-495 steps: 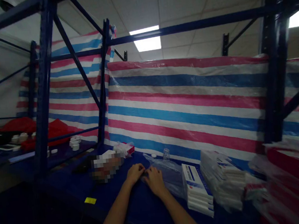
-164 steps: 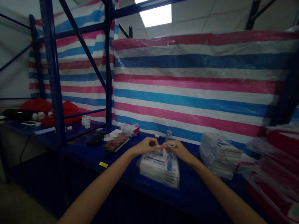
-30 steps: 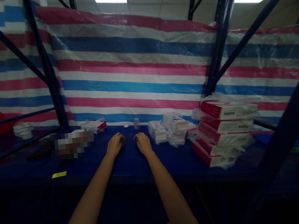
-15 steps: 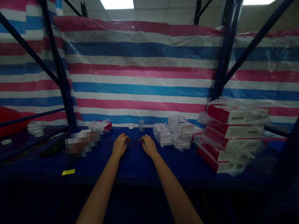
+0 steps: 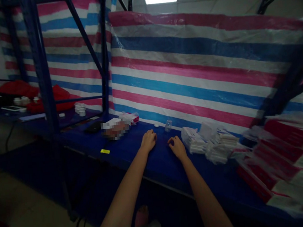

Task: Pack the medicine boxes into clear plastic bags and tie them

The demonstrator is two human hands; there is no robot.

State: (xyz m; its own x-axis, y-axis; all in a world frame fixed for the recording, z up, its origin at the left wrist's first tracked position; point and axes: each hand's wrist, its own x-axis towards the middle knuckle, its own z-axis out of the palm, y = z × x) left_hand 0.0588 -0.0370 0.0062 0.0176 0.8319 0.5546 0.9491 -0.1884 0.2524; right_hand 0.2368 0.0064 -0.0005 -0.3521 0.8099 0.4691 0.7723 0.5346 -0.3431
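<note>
My left hand (image 5: 149, 140) rests on the blue tabletop (image 5: 133, 147), its fingers loosely bent and a little apart, with nothing seen in it. To its right my right hand (image 5: 177, 146) also lies on the surface, thumb and fingers apart and slightly curled, holding nothing. Just beyond the hands stands a small clear glass jar (image 5: 168, 125), nearest to my right hand but not touched. A small white cap (image 5: 156, 125) lies flat on the table beyond my left hand. White packs in clear plastic (image 5: 193, 139) sit close to the right of my right hand.
Red-and-white boxes (image 5: 287, 161) in plastic are stacked at the right. Left of the hands are a wrapped pack (image 5: 129, 117), a dark flat object (image 5: 93, 127) and yellow tape (image 5: 105, 151). White jars (image 5: 80, 109) stand behind the blue rack post (image 5: 44, 102). A striped sheet (image 5: 179, 68) closes the back.
The view has swung to the left, so everything appears shifted to the right and more of the left-hand table shows. Both hands keep nearly the same pose on the table.
</note>
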